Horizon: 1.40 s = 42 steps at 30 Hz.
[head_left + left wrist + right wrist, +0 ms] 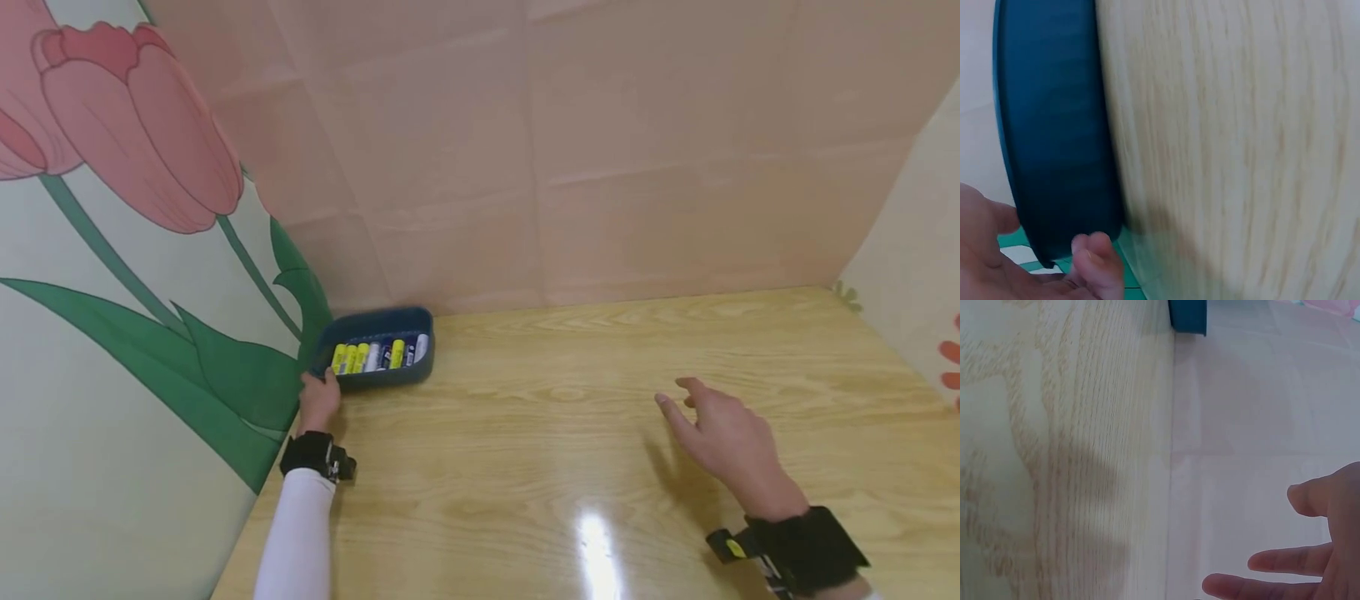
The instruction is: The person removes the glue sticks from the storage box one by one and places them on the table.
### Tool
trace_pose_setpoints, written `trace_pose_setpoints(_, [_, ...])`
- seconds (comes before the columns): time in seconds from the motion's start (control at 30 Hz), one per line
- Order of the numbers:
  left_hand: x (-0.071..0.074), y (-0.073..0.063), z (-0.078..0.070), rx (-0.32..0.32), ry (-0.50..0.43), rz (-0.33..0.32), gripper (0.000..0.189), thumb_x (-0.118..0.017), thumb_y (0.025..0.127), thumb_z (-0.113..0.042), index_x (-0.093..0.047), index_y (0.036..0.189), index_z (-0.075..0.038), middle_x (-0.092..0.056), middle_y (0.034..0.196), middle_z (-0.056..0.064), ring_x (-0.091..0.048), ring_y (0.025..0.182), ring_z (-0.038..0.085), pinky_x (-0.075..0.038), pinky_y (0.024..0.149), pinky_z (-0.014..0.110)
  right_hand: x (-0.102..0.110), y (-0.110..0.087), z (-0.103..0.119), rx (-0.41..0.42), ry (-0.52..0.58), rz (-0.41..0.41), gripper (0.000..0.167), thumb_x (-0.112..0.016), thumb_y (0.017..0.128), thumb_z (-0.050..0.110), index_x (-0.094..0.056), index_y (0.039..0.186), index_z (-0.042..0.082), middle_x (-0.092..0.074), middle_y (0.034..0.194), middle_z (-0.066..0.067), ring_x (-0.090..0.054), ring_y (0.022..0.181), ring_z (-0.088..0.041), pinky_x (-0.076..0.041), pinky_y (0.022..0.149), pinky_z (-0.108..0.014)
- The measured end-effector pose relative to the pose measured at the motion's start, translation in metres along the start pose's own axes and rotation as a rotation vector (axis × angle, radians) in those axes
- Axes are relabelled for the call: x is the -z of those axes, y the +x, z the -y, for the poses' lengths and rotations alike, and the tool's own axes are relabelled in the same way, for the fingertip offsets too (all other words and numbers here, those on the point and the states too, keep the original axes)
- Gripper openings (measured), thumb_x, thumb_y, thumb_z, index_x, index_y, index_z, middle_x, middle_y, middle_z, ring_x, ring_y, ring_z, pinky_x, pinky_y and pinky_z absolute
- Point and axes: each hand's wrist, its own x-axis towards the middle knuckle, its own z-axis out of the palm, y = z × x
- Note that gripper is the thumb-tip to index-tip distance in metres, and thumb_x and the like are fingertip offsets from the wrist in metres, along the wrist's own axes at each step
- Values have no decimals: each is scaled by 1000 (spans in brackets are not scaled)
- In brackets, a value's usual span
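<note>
A dark blue plastic bin point(386, 377) sits at the far left of the table, by the back wall. Several short yellow, white and dark blue cylinders point(378, 357) lie side by side inside it. My left hand point(320, 402) grips the bin's near left corner; in the left wrist view the thumb is at the rim and the fingers point(1099, 262) curl round the corner of the blue wall point(1054, 125). My right hand point(731, 433) hovers over the right part of the table, empty, with its fingers loosely spread.
The wood-grain table point(525, 450) meets a creased pinkish backdrop point(600, 167) at the back. A panel with printed tulips point(142, 125) stands along the left edge, close to my left arm. Another patterned panel point(915, 250) borders the right side.
</note>
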Motion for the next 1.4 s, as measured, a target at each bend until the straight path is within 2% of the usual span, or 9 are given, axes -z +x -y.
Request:
trace_pose_setpoints(0.17, [1, 2, 6, -25, -133, -13, 69, -33, 105, -28, -2, 152, 13, -24, 149, 44, -27, 140, 52, -24, 117, 55, -2, 1, 0, 11, 10, -7, 73, -38, 103, 58, -44, 142, -4, -62, 122, -33, -65, 93, -48, -49, 48, -38])
trace_pose_setpoints(0.2, [0, 3, 7, -26, -167, -14, 68, -34, 105, -27, -4, 151, 12, -27, 146, 42, -36, 134, 51, -31, 113, 54, -2, 1, 0, 14, 11, -11, 73, -38, 103, 57, -44, 142, -5, -62, 121, -33, -65, 94, -48, -49, 49, -39])
trace_pose_setpoints(0.3, [-4, 8, 7, -6, -267, 4, 62, -35, 104, -23, -10, 149, 12, -42, 127, 36, -61, 92, 40, -53, 84, 43, -2, -1, -4, 18, 11, -25, 73, -40, 103, 57, -46, 141, -5, -63, 120, -33, -65, 94, -48, -51, 52, -43])
trace_pose_setpoints(0.37, [-7, 12, 5, 17, -333, 32, 61, -35, 104, -22, -9, 150, 10, -46, 109, 25, -56, 60, 25, -52, 59, 34, -2, -3, -6, 16, 14, -30, 72, -41, 103, 56, -46, 140, -5, -64, 118, -33, -66, 91, -46, -52, 53, -45])
trace_pose_setpoints(0.43, [-9, 16, 2, 40, -374, 61, 62, -35, 104, -22, -8, 151, 7, -46, 95, 15, -46, 47, 14, -46, 47, 29, -3, -6, -9, 8, 19, -35, 71, -42, 103, 55, -47, 139, -5, -64, 118, -33, -67, 89, -43, -52, 53, -46])
trace_pose_setpoints(0.6, [-14, 21, -9, 105, -453, 111, 60, -33, 105, -24, -8, 153, 2, -49, 77, 2, -41, 47, 7, -38, 45, 24, -3, -8, -12, 4, 21, -47, 70, -42, 103, 55, -48, 138, -5, -63, 119, -33, -67, 89, -44, -52, 53, -45])
trace_pose_setpoints(0.77, [-14, 19, -11, 167, -530, 126, 60, -33, 108, -27, -8, 154, 2, -48, 73, 0, -39, 45, 4, -35, 41, 19, -1, -8, -8, 11, 11, -37, 71, -40, 103, 56, -49, 138, -5, -63, 120, -33, -65, 93, -48, -52, 55, -46])
trace_pose_setpoints(1.1, [-15, 18, -3, 114, -474, 98, 40, -33, 106, -26, -29, 131, 6, -42, 73, 3, -43, 50, 10, -40, 44, 24, -1, -8, -7, 4, 4, -32, 70, -41, 103, 56, -54, 132, -6, -65, 117, -31, -67, 90, -45, -53, 55, -48])
trace_pose_setpoints(1.4, [-15, 14, 1, 95, -435, 78, 34, -34, 104, -25, -32, 122, 4, -42, 74, 4, -43, 49, 10, -39, 43, 23, -4, -8, -7, 6, -5, -54, 65, -43, 103, 53, -59, 126, -5, -68, 114, -28, -67, 89, -45, -53, 55, -50])
